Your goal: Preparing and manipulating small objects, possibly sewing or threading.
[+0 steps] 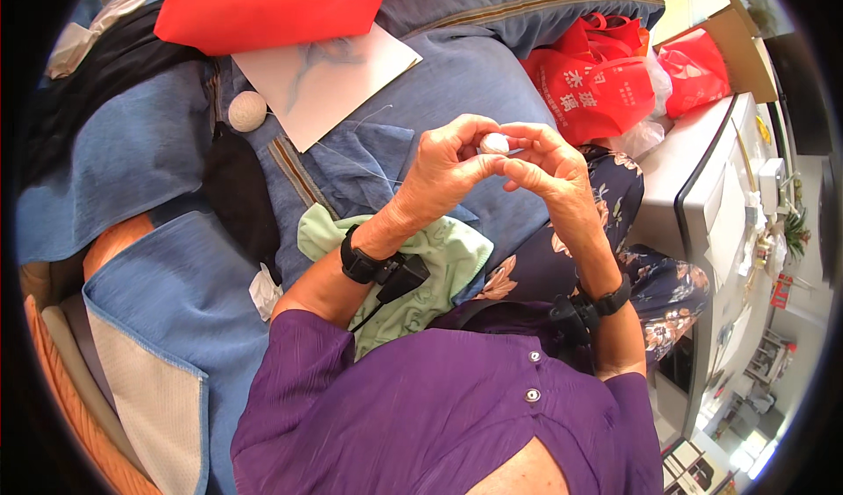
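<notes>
Left hand [446, 163] and right hand [553, 168] have a small white ball [494, 144] pinched between them, up above the blue cloth [470, 78]! At the top, white printing crosses a big red bag [281, 8]; more white lettering marks the red carrier [606, 100] beside it.

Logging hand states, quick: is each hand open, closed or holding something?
Left hand: closed, fingertips holding a small white ball.
Right hand: fingers curled beside the same ball; whether it also grips cannot be told.
</notes>
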### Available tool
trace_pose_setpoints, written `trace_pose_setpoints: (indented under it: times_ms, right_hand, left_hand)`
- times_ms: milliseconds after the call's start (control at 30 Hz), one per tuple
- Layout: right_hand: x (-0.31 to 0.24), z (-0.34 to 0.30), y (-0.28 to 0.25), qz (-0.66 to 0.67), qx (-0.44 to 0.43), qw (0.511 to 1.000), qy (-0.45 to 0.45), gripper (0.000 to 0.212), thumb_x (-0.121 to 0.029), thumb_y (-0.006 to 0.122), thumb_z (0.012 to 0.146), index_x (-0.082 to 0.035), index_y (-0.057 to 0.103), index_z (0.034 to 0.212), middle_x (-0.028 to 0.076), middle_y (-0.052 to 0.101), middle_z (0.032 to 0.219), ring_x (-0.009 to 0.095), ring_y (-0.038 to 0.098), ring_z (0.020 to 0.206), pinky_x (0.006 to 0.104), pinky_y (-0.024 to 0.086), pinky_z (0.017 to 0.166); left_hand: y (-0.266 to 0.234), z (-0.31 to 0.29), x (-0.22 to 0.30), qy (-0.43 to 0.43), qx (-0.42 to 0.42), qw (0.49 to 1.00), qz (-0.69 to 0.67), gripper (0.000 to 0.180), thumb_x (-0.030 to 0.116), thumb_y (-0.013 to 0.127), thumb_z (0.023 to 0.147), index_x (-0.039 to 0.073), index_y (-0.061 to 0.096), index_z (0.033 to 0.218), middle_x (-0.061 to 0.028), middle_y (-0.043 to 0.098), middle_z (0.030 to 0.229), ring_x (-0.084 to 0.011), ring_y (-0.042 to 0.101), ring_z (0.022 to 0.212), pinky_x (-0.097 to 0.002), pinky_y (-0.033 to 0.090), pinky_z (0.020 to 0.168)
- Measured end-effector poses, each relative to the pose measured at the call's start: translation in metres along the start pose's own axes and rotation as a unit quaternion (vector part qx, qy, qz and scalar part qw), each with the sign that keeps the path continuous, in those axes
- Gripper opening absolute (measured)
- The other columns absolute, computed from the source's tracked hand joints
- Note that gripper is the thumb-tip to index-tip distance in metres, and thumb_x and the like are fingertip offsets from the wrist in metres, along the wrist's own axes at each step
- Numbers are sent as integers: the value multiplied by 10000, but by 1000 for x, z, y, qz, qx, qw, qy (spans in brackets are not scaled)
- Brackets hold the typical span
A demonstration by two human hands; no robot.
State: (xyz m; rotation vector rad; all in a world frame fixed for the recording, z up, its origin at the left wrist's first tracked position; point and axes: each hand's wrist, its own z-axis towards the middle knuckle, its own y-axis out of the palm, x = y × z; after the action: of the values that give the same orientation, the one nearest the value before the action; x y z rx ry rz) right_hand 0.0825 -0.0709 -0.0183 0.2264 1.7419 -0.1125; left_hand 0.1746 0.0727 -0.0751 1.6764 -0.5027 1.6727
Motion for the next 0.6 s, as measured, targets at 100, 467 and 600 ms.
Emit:
trace_pose_setpoints:
  times_ms: [100,467,600]
  right_hand:
    - [8,7,9,-18,16,1000,-1,393,-184,714,828,2,567,1142,58,615,1004,77,586,809,218,467,645]
    - [14,12,23,10,76,997,9,229,-110,708,829,6,634,1012,33,663,844,69,585,708,208,471,660]
    - [10,10,25,32,102,994,-12,236,-107,704,830,20,627,1015,44,669,873,84,605,752,221,487,696]
  left_hand:
    - [-4,-2,-2,10,17,997,79,274,38,696,825,-21,579,1065,-11,632,853,-49,565,761,-193,485,671]
    - [-4,-5,1,141,63,968,199,380,-1,711,756,1,510,1078,-62,627,749,-54,525,522,-222,420,468]
    - [-6,-5,6,134,58,973,176,444,12,742,732,-6,504,1106,-59,630,759,-48,481,518,-217,404,463]
